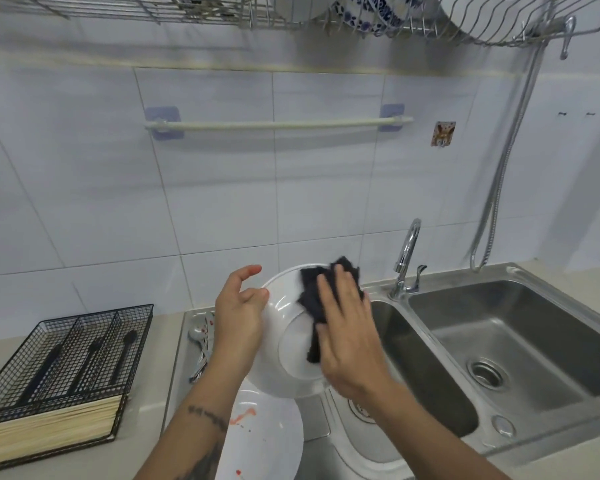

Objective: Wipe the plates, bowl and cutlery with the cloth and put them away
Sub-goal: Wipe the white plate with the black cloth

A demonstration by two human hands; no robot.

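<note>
Left hand (238, 317) grips the plate (284, 341) rim; right hand (347, 337) fingers flat, pressing cloth (314, 292) (over the sink (426, 372)).

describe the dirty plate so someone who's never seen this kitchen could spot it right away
Start at the steel double sink and look to its left, to the draining board at the bottom of the view. The dirty plate lies flat there, below the white dish that the hands hold. It alone carries red-orange smears; the dish being wiped looks clean.
</note>
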